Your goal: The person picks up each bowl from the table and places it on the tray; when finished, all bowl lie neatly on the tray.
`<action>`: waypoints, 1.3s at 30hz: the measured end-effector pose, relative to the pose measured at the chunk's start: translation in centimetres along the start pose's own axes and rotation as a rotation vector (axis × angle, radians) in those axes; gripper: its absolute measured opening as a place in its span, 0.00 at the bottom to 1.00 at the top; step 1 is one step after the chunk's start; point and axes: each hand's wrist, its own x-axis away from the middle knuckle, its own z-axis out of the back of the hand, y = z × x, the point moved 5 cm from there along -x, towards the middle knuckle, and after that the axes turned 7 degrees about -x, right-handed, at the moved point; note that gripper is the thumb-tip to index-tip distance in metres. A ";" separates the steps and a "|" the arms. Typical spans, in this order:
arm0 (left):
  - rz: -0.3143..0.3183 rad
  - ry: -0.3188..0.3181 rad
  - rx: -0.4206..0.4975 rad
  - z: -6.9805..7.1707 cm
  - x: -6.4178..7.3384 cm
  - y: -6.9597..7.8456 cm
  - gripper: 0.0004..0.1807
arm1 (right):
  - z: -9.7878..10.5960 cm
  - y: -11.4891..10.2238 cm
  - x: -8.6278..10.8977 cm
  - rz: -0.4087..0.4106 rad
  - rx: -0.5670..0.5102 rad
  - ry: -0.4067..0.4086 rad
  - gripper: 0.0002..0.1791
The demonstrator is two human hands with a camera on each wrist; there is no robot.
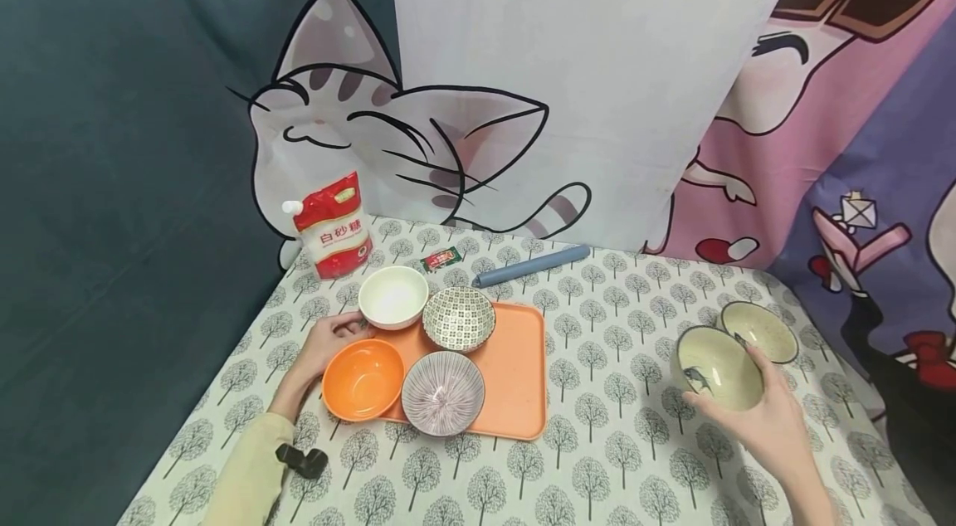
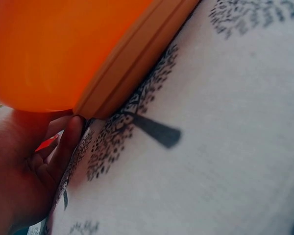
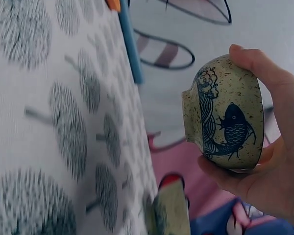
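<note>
My right hand [image 1: 769, 418] grips a beige speckled bowl [image 1: 720, 368] by its rim, thumb on one side and fingers on the other. In the right wrist view, this bowl [image 3: 230, 117] shows a blue fish and waves and is raised above the table. Close behind it stands a second beige bowl [image 1: 760, 333]. My left hand [image 1: 334, 343] holds the left edge of an orange tray [image 1: 515, 368], its fingertips at the rim in the left wrist view. On the tray are a white bowl [image 1: 393, 298], an orange bowl [image 1: 363, 381], a checkered bowl [image 1: 459, 319] and a purple-striped bowl [image 1: 444, 395].
A red-and-white sugar pouch [image 1: 334, 229] with a white cap stands at the back left. Near the back lie a small green-and-red packet [image 1: 441, 259] and a blue-grey stick [image 1: 532, 265]. A tree-print cloth [image 1: 590, 460] covers the table, and printed curtains [image 1: 597, 53] hang behind.
</note>
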 end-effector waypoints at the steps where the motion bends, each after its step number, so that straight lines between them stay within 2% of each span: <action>1: -0.003 -0.001 -0.001 0.0 0.0 0.0 0.31 | -0.4 -0.5 0.0 0.016 -0.002 -0.016 0.71; 5: 0.002 0.003 -0.012 0.0 0.0 -0.1 0.30 | -2.1 -2.5 -0.2 0.081 0.002 -0.085 0.74; 12: 0.000 0.005 -0.043 -0.1 0.0 -0.3 0.29 | -4.8 -5.1 0.0 0.209 -0.021 -0.142 0.73; 18: -0.011 0.003 -0.032 0.0 -0.1 -0.2 0.29 | -7.5 -6.5 0.6 0.257 -0.041 -0.211 0.73; 27: -0.003 0.003 -0.027 -0.2 -0.1 0.0 0.29 | -12.2 -8.0 1.8 0.377 -0.096 -0.297 0.72; 33: 0.006 0.007 -0.017 -0.1 -0.1 0.1 0.30 | -14.8 -9.2 2.5 0.394 -0.164 -0.361 0.72; 39: 0.008 0.005 -0.019 0.0 0.0 0.2 0.30 | -16.7 -9.9 3.3 0.386 -0.183 -0.410 0.72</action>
